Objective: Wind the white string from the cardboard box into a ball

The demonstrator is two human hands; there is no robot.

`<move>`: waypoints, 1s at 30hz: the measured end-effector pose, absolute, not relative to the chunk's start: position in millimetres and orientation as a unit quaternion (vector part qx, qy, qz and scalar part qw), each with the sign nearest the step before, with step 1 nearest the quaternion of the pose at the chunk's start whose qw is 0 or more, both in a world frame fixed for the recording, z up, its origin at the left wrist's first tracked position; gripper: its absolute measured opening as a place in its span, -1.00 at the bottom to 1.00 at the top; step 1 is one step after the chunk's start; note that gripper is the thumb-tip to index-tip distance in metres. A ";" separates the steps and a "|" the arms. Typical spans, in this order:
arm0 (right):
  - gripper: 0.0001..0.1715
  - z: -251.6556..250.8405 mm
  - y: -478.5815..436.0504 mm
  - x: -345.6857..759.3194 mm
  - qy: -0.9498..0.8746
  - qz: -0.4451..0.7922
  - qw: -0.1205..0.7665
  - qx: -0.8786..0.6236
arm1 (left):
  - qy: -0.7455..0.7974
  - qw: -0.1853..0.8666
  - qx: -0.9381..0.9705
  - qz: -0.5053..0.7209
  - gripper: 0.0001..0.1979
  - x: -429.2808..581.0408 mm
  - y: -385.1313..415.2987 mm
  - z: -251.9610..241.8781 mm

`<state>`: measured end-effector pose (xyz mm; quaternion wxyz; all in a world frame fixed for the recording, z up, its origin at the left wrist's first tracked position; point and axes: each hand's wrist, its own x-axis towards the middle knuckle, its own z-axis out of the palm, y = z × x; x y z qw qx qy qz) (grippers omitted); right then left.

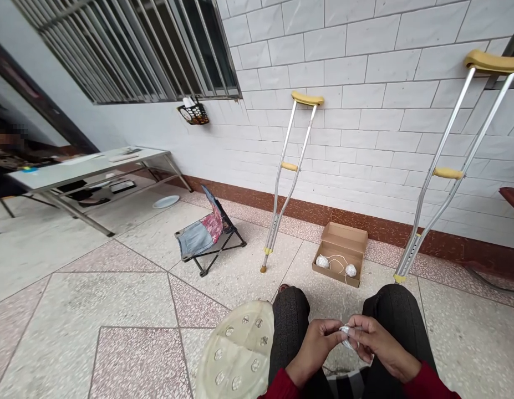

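Note:
I sit with my knees apart, both hands together between them. My left hand (pixel 317 343) and my right hand (pixel 379 343) are closed on a small white ball of string (pixel 347 334). A thin white thread runs up from it toward an open cardboard box (pixel 342 238) on the floor ahead. Inside the box lie two more white string balls (pixel 322 261), joined by loose thread.
Two aluminium crutches (pixel 288 177) lean on the white tiled wall, one on each side of the box. A low folding chair (pixel 207 235) stands to the left, a pale round plastic stool (pixel 235 360) by my left knee, and a metal table (pixel 77 169) at far left.

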<state>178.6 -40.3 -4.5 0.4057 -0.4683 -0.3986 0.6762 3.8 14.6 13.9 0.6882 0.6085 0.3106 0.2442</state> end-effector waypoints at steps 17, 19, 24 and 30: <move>-0.61 53.9 -16.1 215.2 -0.338 0.528 0.595 -0.503 | 0.363 0.464 0.728 0.350 -0.77 37.1 64.1 59.2; -0.53 59.8 -18.2 222.5 -0.369 0.508 0.600 -0.496 | 0.371 0.465 0.725 0.346 -0.77 38.4 66.1 61.7; -0.13 67.5 -20.7 222.8 -0.519 0.414 0.530 -0.528 | 0.373 0.453 0.730 0.349 -0.77 43.6 65.2 57.9; -0.10 69.3 -15.9 218.3 -0.600 0.344 0.466 -0.551 | 0.348 0.440 0.760 0.327 -0.77 48.8 60.3 53.3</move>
